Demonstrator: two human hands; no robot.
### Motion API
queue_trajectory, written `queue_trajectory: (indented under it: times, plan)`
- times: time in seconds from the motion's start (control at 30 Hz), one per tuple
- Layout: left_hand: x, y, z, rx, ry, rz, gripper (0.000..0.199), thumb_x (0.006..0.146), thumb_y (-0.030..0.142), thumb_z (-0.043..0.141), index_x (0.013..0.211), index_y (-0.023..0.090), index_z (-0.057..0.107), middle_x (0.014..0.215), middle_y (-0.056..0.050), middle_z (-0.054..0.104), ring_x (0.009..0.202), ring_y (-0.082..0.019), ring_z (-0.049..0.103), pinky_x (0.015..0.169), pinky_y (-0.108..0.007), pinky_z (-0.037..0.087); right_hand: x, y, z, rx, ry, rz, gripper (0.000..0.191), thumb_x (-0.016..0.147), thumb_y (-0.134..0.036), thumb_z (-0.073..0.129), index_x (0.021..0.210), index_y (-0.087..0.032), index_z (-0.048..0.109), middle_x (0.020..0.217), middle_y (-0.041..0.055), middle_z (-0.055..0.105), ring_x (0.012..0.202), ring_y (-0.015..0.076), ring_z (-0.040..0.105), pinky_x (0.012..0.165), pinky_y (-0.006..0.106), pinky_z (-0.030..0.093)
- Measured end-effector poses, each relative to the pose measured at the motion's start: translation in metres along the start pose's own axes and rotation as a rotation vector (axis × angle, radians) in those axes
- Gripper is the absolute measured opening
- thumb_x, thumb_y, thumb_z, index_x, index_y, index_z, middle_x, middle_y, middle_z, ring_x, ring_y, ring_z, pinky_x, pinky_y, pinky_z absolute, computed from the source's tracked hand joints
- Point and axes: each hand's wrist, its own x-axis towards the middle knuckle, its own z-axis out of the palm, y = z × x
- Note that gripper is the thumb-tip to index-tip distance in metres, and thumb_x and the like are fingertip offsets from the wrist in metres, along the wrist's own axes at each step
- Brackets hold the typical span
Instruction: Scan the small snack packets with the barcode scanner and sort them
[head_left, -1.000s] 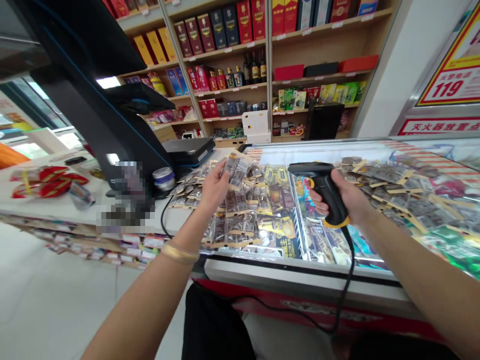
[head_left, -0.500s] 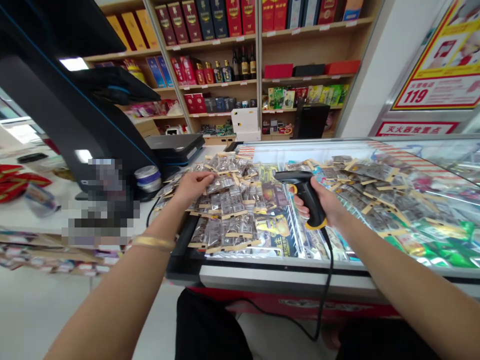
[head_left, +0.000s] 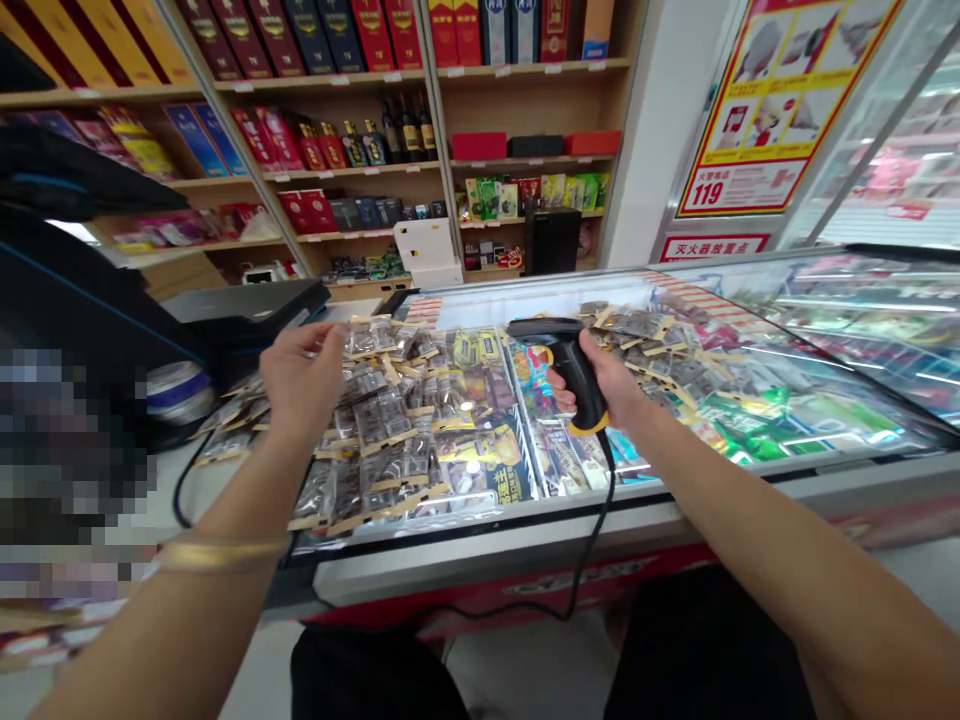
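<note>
Now my right hand [head_left: 616, 385] grips the scanner [head_left: 585, 390] by its handle, likely for easy aiming.
Packets [head_left: 386, 415] lie spread beside my left hand [head_left: 300, 385], within reach; its fingers curl, whether holding anything I can't tell.

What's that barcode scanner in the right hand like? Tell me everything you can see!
The barcode scanner is black and looks like plastic, with a wide, flattish head, a thick handle and a yellow edge at the bottom. The right hand grips the handle, keeping the head on top, pointing left, above the glass-topped freezer case. A black cable hangs from the handle's bottom and loops down in front of the case.
</note>
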Motion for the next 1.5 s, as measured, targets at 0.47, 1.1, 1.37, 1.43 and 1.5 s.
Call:
queue_trajectory:
  times: [0.47,1.1,1.37,1.43,1.5]
  plan:
    - [-0.133,0.106,0.222,-0.671,-0.649,-0.933,0.002,0.09,0.016,0.065,0.088,0.017,0.064,0.098,-0.011,0.069,0.094,-0.017,0.068,0.098,-0.034,0.056,-0.123,-0.027,-0.102,-0.078,0.286,-0.211,0.054,0.082,-0.07,0.066,0.098,-0.019,0.061,0.067,-0.0004,0.052,0.05,0.0124,0.044,0.044,0.024,0.04]
    - [-0.129,0.077,0.224,-0.338,-0.531,-0.545,0.012,0.072,0.015,0.075,0.079,0.019,0.066,0.071,0.002,0.059,0.065,-0.012,0.057,0.072,-0.031,0.052,-0.122,-0.021,-0.101,-0.101,0.215,-0.113,0.056,0.084,-0.069,0.066,0.105,-0.018,0.062,0.067,-0.0004,0.055,0.049,0.0119,0.047,0.043,0.023,0.043]
    - [-0.13,0.058,0.218,-0.313,-0.423,-0.232,0.015,0.071,0.023,0.071,0.085,0.019,0.068,0.085,0.001,0.063,0.064,-0.01,0.052,0.065,-0.025,0.043,-0.123,-0.016,-0.1,-0.155,0.119,0.058,0.056,0.085,-0.068,0.065,0.108,-0.017,0.061,0.067,-0.0006,0.055,0.046,0.0114,0.046,0.041,0.023,0.042]
    - [-0.13,0.059,0.217,-0.315,-0.43,-0.237,0.015,0.071,0.024,0.071,0.085,0.02,0.068,0.086,0.0,0.064,0.064,-0.011,0.052,0.064,-0.025,0.042,-0.123,-0.017,-0.101,-0.159,0.11,0.065,0.055,0.086,-0.068,0.064,0.107,-0.017,0.061,0.066,-0.0003,0.055,0.046,0.0116,0.046,0.04,0.023,0.041]
    - [-0.131,0.059,0.218,-0.321,-0.424,-0.233,0.015,0.071,0.024,0.071,0.085,0.02,0.068,0.086,0.0,0.064,0.065,-0.011,0.051,0.065,-0.025,0.042,-0.124,-0.017,-0.102,-0.164,0.103,0.069,0.055,0.086,-0.068,0.065,0.106,-0.017,0.062,0.066,-0.0002,0.055,0.045,0.0116,0.046,0.04,0.023,0.041]
